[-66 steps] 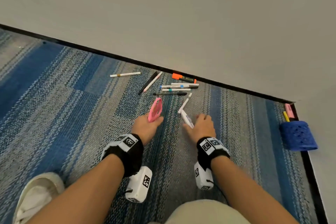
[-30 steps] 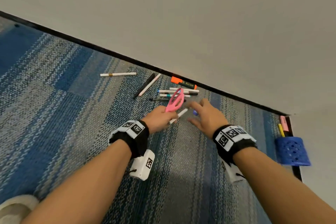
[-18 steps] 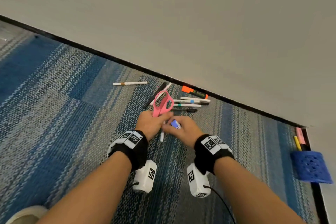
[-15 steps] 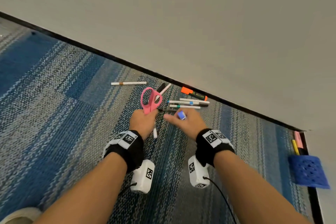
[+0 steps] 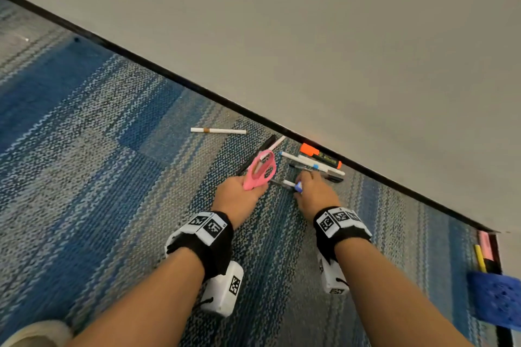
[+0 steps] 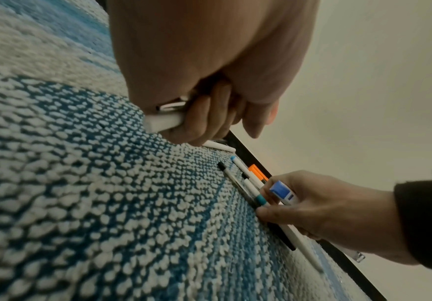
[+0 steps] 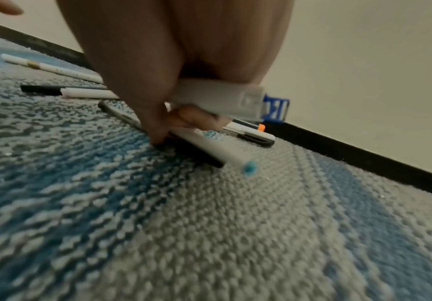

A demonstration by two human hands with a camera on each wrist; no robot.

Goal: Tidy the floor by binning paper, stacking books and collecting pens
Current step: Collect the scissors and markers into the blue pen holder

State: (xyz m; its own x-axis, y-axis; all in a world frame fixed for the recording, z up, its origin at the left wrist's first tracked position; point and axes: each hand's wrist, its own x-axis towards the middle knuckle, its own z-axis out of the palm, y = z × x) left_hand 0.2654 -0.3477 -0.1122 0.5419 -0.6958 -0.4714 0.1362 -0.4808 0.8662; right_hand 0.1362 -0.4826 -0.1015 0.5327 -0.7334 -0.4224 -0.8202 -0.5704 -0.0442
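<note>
Right hand (image 5: 314,194), clenched on a blue-capped marker (image 6: 283,192), has advanced onto the teal-tipped pen (image 7: 217,149), long axis 10-to-4; left hand (image 5: 239,200) grips pink scissors (image 5: 260,170).

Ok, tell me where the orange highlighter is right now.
In the head view the orange highlighter lies on the carpet against the black baseboard, just beyond the cluster of white pens, ahead of the right hand.

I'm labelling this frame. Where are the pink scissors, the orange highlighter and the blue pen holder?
pink scissors (image 5: 260,170), head view, on the handle loops.
orange highlighter (image 5: 310,150), head view, on its orange cap.
blue pen holder (image 5: 497,300), head view, on its perforated side.
</note>
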